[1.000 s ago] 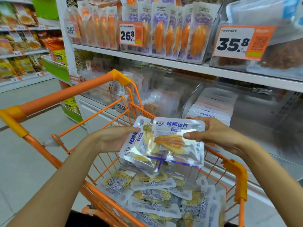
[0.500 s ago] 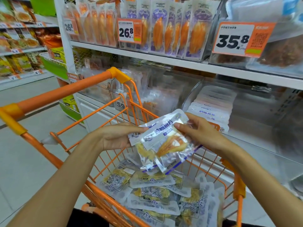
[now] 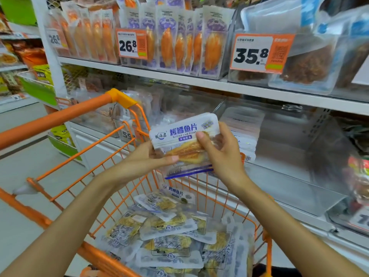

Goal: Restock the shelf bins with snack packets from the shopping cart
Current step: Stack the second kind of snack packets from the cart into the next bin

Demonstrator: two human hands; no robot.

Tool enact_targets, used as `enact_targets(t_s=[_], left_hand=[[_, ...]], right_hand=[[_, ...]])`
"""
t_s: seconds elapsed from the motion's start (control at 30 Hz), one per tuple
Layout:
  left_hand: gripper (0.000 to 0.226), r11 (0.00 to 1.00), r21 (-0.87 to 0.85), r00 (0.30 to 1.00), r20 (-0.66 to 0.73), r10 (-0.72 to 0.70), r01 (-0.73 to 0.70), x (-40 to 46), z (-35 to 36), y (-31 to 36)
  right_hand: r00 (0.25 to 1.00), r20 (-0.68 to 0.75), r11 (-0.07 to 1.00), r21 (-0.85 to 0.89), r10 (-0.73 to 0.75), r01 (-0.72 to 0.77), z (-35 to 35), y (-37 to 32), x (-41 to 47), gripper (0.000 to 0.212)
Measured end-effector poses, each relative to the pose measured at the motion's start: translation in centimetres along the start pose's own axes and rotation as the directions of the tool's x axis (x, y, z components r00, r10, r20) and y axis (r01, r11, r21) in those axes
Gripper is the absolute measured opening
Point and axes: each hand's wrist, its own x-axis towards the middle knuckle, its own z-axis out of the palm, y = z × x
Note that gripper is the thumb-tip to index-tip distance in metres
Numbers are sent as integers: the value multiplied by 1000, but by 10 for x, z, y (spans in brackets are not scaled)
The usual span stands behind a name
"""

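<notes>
Both hands hold a small stack of fish snack packets (image 3: pixel 180 145) upright above the orange shopping cart (image 3: pixel 60 120). On one side the left hand (image 3: pixel 145 159) grips the stack, thumb across the front; on the other the right hand (image 3: pixel 221 154) clamps it, fingers curled over the face. More packets (image 3: pixel 169 236) lie in the cart, just beside the clear shelf bin (image 3: pixel 279 156).

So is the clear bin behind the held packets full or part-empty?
Part-empty: the clear bin holds one row of packets at its left; the rest looks bare.

glossy plastic snack packets (image 3: pixel 183 134); orange coated-wire cart (image 3: pixel 111 154); clear plastic bin (image 3: pixel 279 172)
</notes>
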Motion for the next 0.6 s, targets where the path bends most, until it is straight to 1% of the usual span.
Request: enact_targets(t_s=[0.07,0.1,0.17,0.2,0.23,0.27,0.3,0.37,0.43,0.5,0.6], left_hand=[[48,992,51,992,-60,115,-112,12,6,10],[46,984,70,981,-88,170,-164,23,9,14],[45,956,136,956,-103,275,-261,47,15,20],[45,941,166,946,-94,312,-294,60,18,22],[46,926,199,937,-79,341,-320,74,22,25],[47,907,241,927,-64,369,-344,87,27,28],[48,887,282,917,-51,395,-366,99,31,30],[47,860,335,904,-51,425,-385,121,41,33],[46,843,407,913,-49,405,-352,140,51,35],[42,792,534,933,-19,360,-295,152,57,35],[38,667,702,938,2,347,-248,164,62,40]], right_hand=[[995,68,996,-44,-72,75,-16,-9,6,17],[988,129,989,-110,-85,100,-29,-12,9,23],[968,242,933,-332,-59,140,-60,-13,17,37],[965,257,881,-445,-47,161,-74,-11,19,42],[969,239,828,-532,-53,177,-88,-7,21,43],[977,200,793,-583,-72,177,-98,-3,22,42],[983,153,776,-607,-100,174,-106,1,23,40],[986,69,779,-605,-153,164,-119,9,26,33],[986,2,795,-592,-167,135,-134,17,32,28],[991,-16,805,-584,-136,101,-144,25,38,29],[997,-1,835,-547,-73,61,-154,37,42,32]])
